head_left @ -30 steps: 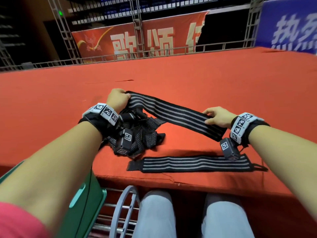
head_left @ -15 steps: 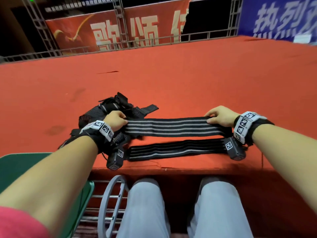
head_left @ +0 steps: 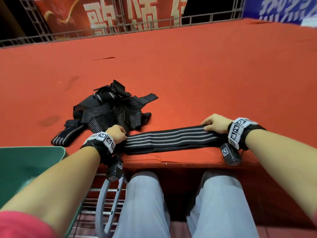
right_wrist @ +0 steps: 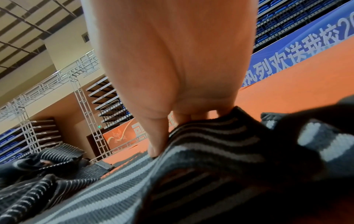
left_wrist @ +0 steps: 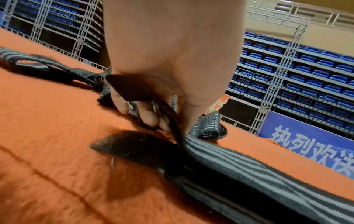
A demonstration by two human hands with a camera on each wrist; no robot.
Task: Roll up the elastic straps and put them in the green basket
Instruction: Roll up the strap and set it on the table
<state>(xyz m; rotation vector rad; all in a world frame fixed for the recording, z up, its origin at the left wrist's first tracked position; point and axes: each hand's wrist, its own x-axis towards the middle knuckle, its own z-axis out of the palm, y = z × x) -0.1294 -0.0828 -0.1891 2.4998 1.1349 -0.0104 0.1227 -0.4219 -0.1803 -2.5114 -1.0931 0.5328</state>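
Near the six o'clock edge of the red surface (head_left: 188, 69), the left hand (head_left: 115, 134) and right hand (head_left: 217, 124) are gripping with curled fingers (left_wrist: 147, 115) the ends of a striped elastic strap (head_left: 171, 139), the strap pile (head_left: 111, 110) lying at eleven o'clock and the green basket (head_left: 34, 162) at eight.

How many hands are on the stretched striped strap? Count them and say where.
2. The left hand grips the left end of the strap, beside the tangled pile; the right hand pinches its right end. Neither is hidden.
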